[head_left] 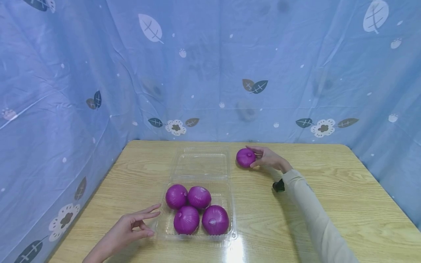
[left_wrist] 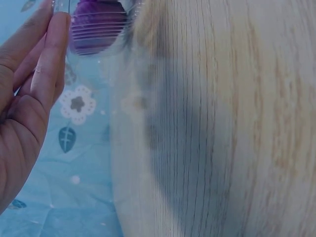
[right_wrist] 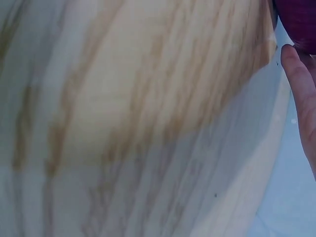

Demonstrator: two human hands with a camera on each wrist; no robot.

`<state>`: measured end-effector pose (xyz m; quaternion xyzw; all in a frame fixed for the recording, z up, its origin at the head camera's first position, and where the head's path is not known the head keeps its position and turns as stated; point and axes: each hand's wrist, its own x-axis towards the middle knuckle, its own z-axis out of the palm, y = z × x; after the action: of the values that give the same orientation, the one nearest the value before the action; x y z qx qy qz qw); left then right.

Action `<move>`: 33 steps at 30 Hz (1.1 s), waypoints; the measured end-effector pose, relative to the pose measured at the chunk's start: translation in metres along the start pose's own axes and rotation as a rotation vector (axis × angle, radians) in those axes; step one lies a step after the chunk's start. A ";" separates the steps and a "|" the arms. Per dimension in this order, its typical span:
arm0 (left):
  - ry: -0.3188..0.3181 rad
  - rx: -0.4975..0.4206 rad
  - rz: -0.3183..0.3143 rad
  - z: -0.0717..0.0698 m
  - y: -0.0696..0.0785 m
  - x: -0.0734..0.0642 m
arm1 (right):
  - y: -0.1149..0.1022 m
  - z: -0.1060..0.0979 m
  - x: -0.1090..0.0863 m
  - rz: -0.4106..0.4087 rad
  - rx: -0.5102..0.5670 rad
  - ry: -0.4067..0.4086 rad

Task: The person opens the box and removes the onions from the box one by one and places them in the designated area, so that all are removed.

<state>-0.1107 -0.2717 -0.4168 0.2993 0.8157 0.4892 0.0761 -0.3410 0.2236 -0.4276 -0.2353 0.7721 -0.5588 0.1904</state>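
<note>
A purple onion (head_left: pixel 245 157) is at the back of the table, and my right hand (head_left: pixel 268 159) grips its right side between thumb and fingers. In the right wrist view, a fingertip (right_wrist: pixel 289 52) lies against the onion (right_wrist: pixel 298 24), which the frame's edge cuts off. A clear plastic clamshell container (head_left: pixel 234 219) sits nearer me, with several purple onions (head_left: pixel 186 220) in its base. Its lid (head_left: pixel 201 164) is folded back away from me. My left hand (head_left: pixel 131 228) is at the container's left side, thumb and fingers apart, fingertips right at the plastic wall.
The wooden table (head_left: pixel 345 190) ends at a blue patterned curtain (head_left: pixel 210 73) at the back and sides. A small black object (head_left: pixel 278 186) shows at my right wrist, beside the beige sleeve (head_left: pixel 315 215).
</note>
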 end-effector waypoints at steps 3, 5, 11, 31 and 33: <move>-0.002 -0.009 0.004 0.000 0.000 0.000 | 0.000 -0.002 -0.002 0.003 -0.005 0.001; -0.006 -0.015 0.001 0.000 0.000 0.000 | 0.000 -0.004 -0.004 0.003 -0.006 0.001; -0.011 -0.029 -0.019 0.000 0.001 0.001 | 0.001 -0.015 -0.016 0.038 0.025 0.043; 0.004 0.029 0.012 -0.001 -0.002 -0.001 | -0.036 0.000 -0.063 -0.096 0.059 -0.033; 0.010 0.032 0.016 0.000 -0.003 -0.001 | -0.042 0.012 -0.064 -0.120 0.057 -0.076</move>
<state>-0.1113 -0.2729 -0.4190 0.3047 0.8214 0.4781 0.0630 -0.2755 0.2405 -0.3893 -0.2968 0.7326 -0.5816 0.1924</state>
